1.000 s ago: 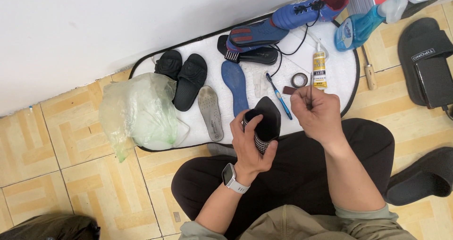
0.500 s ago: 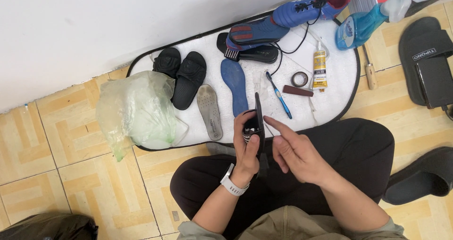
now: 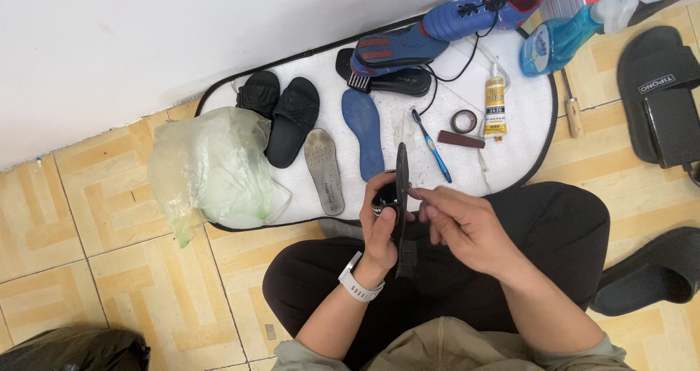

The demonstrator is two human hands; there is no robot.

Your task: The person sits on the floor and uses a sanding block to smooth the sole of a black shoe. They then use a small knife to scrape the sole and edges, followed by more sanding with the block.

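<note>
My left hand (image 3: 380, 227), with a white watch on its wrist, grips a black shoe sole (image 3: 402, 196) held edge-on over my lap. My right hand (image 3: 458, 221) pinches the sole's edge with thumb and fingers. Just beyond, on a white oval mat (image 3: 525, 141), lie a blue insole (image 3: 365, 133), a grey insole (image 3: 324, 170), a blue toothbrush (image 3: 432, 144), a glue tube (image 3: 495, 107), a tape ring (image 3: 464, 120) and a small brown stick (image 3: 461, 140).
Two black slides (image 3: 279, 113) and blue sports shoes (image 3: 437, 28) rest on the mat's far side. A pale green plastic bag (image 3: 208, 167) sits at its left end. A blue spray bottle (image 3: 558, 41) and black sandals (image 3: 656, 94) lie right. A white wall runs behind.
One second ago my right hand was raised over the mat holding something thin; it has since come down onto the sole. The sole has turned from flat to edge-on in my left hand.
</note>
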